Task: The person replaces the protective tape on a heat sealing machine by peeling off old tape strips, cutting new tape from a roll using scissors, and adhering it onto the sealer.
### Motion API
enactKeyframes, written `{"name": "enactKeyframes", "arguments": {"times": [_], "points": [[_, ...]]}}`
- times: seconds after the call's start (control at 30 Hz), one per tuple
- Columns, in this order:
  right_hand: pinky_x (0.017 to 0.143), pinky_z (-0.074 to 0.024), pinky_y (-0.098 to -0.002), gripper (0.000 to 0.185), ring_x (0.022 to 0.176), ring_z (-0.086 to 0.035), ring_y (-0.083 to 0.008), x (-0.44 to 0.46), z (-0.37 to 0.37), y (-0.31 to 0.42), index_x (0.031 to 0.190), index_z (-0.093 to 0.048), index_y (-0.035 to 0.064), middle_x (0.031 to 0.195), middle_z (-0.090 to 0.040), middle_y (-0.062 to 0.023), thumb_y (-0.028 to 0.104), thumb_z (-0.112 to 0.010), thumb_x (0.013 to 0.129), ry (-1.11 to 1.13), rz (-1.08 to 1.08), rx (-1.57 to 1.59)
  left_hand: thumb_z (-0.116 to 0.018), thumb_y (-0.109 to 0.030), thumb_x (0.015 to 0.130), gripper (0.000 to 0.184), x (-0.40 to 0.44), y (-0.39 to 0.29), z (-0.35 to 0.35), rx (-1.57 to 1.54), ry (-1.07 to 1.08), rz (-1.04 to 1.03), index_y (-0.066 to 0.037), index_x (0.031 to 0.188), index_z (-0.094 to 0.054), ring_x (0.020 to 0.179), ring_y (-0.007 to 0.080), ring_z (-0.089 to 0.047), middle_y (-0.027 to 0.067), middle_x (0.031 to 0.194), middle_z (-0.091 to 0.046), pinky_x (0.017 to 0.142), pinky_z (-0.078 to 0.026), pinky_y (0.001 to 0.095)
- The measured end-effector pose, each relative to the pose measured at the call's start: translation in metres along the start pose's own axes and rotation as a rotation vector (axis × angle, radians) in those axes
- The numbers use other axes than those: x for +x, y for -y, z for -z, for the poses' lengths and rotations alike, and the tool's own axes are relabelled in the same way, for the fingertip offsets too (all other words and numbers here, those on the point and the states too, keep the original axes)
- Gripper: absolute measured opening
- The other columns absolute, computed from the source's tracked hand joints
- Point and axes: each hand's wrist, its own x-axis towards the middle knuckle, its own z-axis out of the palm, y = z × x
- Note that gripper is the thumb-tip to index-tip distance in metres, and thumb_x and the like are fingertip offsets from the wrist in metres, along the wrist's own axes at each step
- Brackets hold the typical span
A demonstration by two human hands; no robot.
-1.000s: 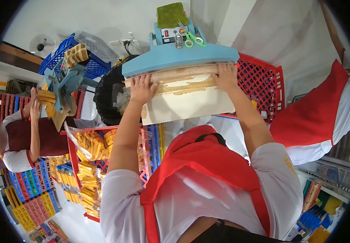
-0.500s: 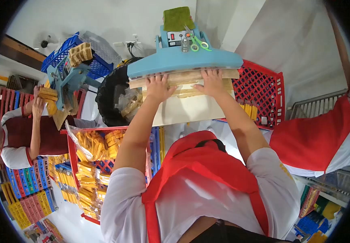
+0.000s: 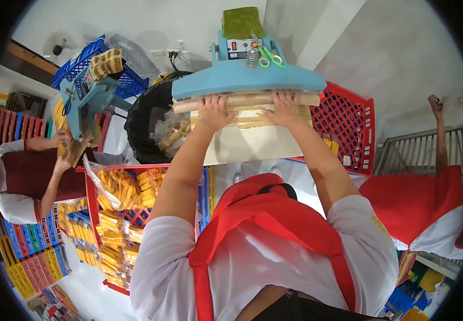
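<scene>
A blue heat sealer [image 3: 250, 77] stands in front of me, with a brown padded strip [image 3: 253, 100] below its long bar. My left hand [image 3: 215, 113] lies flat at the strip, fingers stretched toward the bar and thumb pointing inward. Level with it, my right hand [image 3: 286, 109] rests the same way, its fingers also flat at the strip. Both fingertips reach the bar's lower edge; whether a thin bag lies beneath them I cannot make out. Under my wrists extends a cream board [image 3: 253, 143]. Green-handled scissors [image 3: 268, 54] and a green cloth [image 3: 241, 22] lie on the sealer.
A black-lined bin [image 3: 140, 134] holding plastic scraps stands at left. Bagged yellow sticks [image 3: 116, 187] fill a red crate nearby. Another red crate [image 3: 370, 134] is at right. A co-worker [image 3: 39, 171] handles yellow pieces at a second sealer [image 3: 84, 101]; another person [image 3: 413, 203] stands right.
My hands stay at the sealer; the view shifts slightly. At left, the co-worker's hands have moved right and down, nearer their sealer. The person at right now has an arm raised.
</scene>
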Motion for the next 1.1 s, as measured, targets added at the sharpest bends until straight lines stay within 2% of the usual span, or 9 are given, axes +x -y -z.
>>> {"name": "enactKeyframes", "arguments": {"times": [0.2, 0.4, 0.47, 0.5, 0.57, 0.6, 0.67, 0.87, 1.1], "points": [[0.096, -0.0069, -0.0523, 0.068, 0.124, -0.009, -0.0284, -0.016, -0.015, -0.044, 0.127, -0.020, 0.0081, 0.133, -0.017, -0.0131, 0.044, -0.045, 0.075, -0.102, -0.106, 0.013, -0.039, -0.049, 0.076, 0.060, -0.022, 0.019, -0.001, 0.026, -0.186, -0.088, -0.015, 0.125, -0.030, 0.120, 0.0336, -0.018, 0.0162, 0.126, -0.030, 0.096, -0.009, 0.0508], [0.096, -0.0164, -0.0486, 0.063, 0.122, -0.016, -0.0310, -0.034, -0.040, -0.105, 0.124, -0.028, 0.0042, 0.131, -0.021, -0.0172, 0.039, -0.047, 0.076, -0.231, -0.460, 0.053, -0.046, -0.041, 0.077, 0.054, -0.047, 0.033, -0.002, -0.013, -0.314, 0.202, -0.015, 0.122, -0.034, 0.117, 0.0312, -0.027, 0.0152, 0.123, -0.034, 0.095, -0.016, 0.0489], [0.077, -0.0396, -0.0376, 0.051, 0.092, -0.048, -0.0224, -0.021, -0.084, -0.148, 0.112, -0.042, 0.0010, 0.107, -0.046, -0.0131, 0.037, -0.051, 0.077, -0.570, -0.620, 0.914, -0.054, -0.032, 0.076, 0.046, -0.050, 0.051, -0.017, -0.073, -0.622, 0.321, -0.006, 0.112, -0.041, 0.101, 0.0280, -0.044, 0.0149, 0.109, -0.046, 0.086, -0.032, 0.0421], [0.060, -0.0412, -0.0255, 0.039, 0.066, -0.050, -0.0146, -0.031, -0.052, -0.137, 0.101, -0.049, 0.0023, 0.084, -0.052, -0.0058, 0.033, -0.054, 0.077, -0.415, -0.748, 1.509, -0.054, -0.032, 0.076, 0.046, -0.046, 0.058, -0.032, -0.075, -0.622, 0.316, -0.006, 0.112, -0.041, 0.101, 0.0280, -0.044, 0.0149, 0.109, -0.046, 0.086, -0.032, 0.0421], [0.058, -0.0398, -0.0259, 0.031, 0.063, -0.049, -0.0140, -0.030, -0.031, -0.126, 0.093, -0.051, 0.0043, 0.077, -0.053, -0.0040, 0.030, -0.054, 0.077, -0.341, -0.842, 1.758, -0.057, -0.025, 0.076, 0.031, -0.035, 0.069, -0.058, -1.098, -0.860, 0.805, 0.000, 0.094, -0.047, 0.074, 0.0203, -0.052, 0.0085, 0.081, -0.054, 0.065, -0.043, 0.0305], [0.055, -0.0383, -0.0263, 0.023, 0.061, -0.049, -0.0133, -0.026, -0.031, -0.126, 0.086, -0.053, 0.0063, 0.070, -0.053, -0.0023, 0.027, -0.055, 0.077, -0.252, -0.924, 2.004, -0.057, -0.025, 0.076, 0.031, -0.034, 0.073, -0.055, -1.094, -0.860, 0.805, 0.000, 0.094, -0.047, 0.074, 0.0203, -0.052, 0.0085, 0.081, -0.054, 0.065, -0.043, 0.0305], [0.053, -0.0373, -0.0251, 0.018, 0.058, -0.048, -0.0116, -0.020, -0.037, -0.130, 0.084, -0.053, 0.0082, 0.069, -0.054, -0.0008, 0.025, -0.054, 0.077, -0.203, -0.887, 1.994, -0.054, -0.023, 0.079, 0.022, -0.037, 0.085, -0.052, -2.139, -0.557, 0.955, -0.002, 0.074, -0.051, 0.061, 0.0139, -0.051, 0.0051, 0.067, -0.052, 0.053, -0.042, 0.0239], [0.054, -0.0381, -0.0199, 0.008, 0.059, -0.048, -0.0075, -0.012, -0.043, -0.143, 0.078, -0.053, 0.0121, 0.065, -0.051, 0.0047, 0.019, -0.056, 0.077, -0.023, -0.850, 2.057, -0.050, -0.021, 0.082, 0.015, -0.029, 0.075, -0.033, -2.250, -0.352, 1.045, -0.009, 0.073, -0.053, 0.052, 0.0077, -0.047, -0.0018, 0.058, -0.048, 0.047, -0.038, 0.0191], [0.056, -0.0404, -0.0251, 0.006, 0.058, -0.048, -0.0124, -0.019, -0.053, -0.167, 0.079, -0.052, 0.0077, 0.066, -0.052, -0.0015, 0.013, -0.052, 0.077, -0.281, -0.944, 1.971, -0.049, -0.016, 0.082, 0.011, -0.028, 0.072, -0.029, -2.049, -0.423, 1.122, -0.008, 0.076, -0.053, 0.054, 0.0079, -0.047, -0.0015, 0.060, -0.049, 0.048, -0.039, 0.0194]]}}
